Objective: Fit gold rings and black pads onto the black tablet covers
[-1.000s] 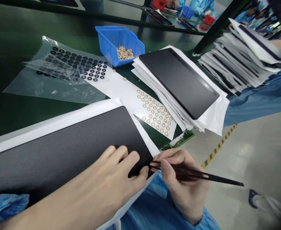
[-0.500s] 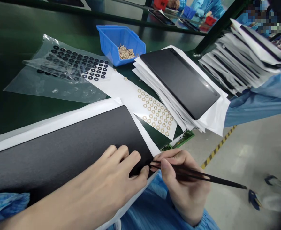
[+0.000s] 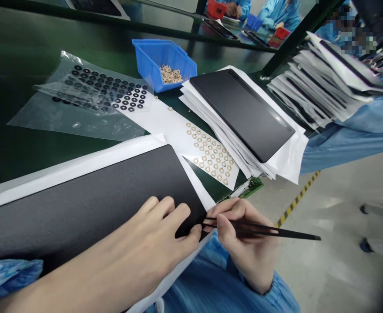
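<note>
A: Since the earlier frame, the rear end of the dark tweezers [image 3: 292,234] has swung a little upward in view; the tips remain at the right edge of the dark panel [image 3: 96,200].

B: How are the hands disposed about the panel?

A: The right hand [image 3: 252,245], just outside the panel's right edge, is closed on the tweezers between thumb and fingers. The left hand [image 3: 159,241] lies upon the panel near that edge, fingers bent, thumb beside the tweezer tips; whether it grips anything cannot be told.

B: On what does the panel rest?

A: On a white sheet [image 3: 80,168], showing past the panel's far and right edges, upon the green counter [image 3: 31,152].

B: And the surroundings?

A: Beyond the panel's far edge lies a clear bag [image 3: 48,115] of black rings. Past its far right corner, a white strip [image 3: 165,124] bears pale rings. Farther beyond the panel stands a blue bin [image 3: 149,69] containing small tan pieces [image 3: 171,75]. Right of the panel, a dark tablet [image 3: 240,113] tops a stack of white sheets.
</note>
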`<state>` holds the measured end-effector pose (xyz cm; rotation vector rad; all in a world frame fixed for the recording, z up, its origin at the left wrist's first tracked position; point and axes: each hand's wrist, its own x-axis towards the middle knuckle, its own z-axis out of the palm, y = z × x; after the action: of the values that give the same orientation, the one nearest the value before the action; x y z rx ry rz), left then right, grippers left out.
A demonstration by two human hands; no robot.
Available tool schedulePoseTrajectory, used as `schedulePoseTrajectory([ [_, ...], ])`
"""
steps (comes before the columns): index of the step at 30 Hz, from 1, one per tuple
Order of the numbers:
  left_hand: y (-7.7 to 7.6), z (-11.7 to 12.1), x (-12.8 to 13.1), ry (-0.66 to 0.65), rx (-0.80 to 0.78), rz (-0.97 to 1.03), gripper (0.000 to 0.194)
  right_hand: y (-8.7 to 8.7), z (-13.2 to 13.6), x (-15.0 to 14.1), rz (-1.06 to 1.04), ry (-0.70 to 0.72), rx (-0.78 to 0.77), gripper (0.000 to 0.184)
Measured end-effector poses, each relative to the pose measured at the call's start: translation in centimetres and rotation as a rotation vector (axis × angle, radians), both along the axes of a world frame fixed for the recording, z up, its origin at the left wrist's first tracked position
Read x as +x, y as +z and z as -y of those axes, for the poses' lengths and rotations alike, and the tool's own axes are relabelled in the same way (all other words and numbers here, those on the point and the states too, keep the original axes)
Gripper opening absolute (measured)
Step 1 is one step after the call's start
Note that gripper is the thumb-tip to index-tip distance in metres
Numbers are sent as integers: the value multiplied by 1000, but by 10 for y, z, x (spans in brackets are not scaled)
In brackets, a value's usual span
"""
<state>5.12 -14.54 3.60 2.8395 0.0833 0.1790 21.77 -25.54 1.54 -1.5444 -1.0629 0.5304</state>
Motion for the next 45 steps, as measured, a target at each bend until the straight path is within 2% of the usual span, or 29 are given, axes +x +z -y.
schedulePoseTrajectory([
  [7, 2, -1, 1, 1, -18, -23, 37, 0, -1, 1, -45, 4, -4, 19],
  [13, 3, -1, 1, 3, 9, -26, 45, -1, -1, 11, -130, 100, 27, 14],
  [16, 3, -2, 0, -2, 32, -17, 50, -3, -1, 16, -61, 74, 102, 6],
  [18, 3, -1, -1, -6, 35, -24, 49, -4, 0, 18, -19, 79, 133, 8],
  [29, 0, 0, -1, -8, 10, -53, 47, -9, 2, 20, -3, 150, 150, 13],
  [35, 0, -1, -1, -1, -5, -33, 51, -15, 2, 19, -153, 178, 215, 11],
  [41, 0, -1, -2, 63, -69, 76, 18, -12, 0, 18, -261, 101, 308, 5],
  [45, -3, 0, -1, 105, -55, 103, 14, 3, -20, 25, -122, 37, 393, 6],
])
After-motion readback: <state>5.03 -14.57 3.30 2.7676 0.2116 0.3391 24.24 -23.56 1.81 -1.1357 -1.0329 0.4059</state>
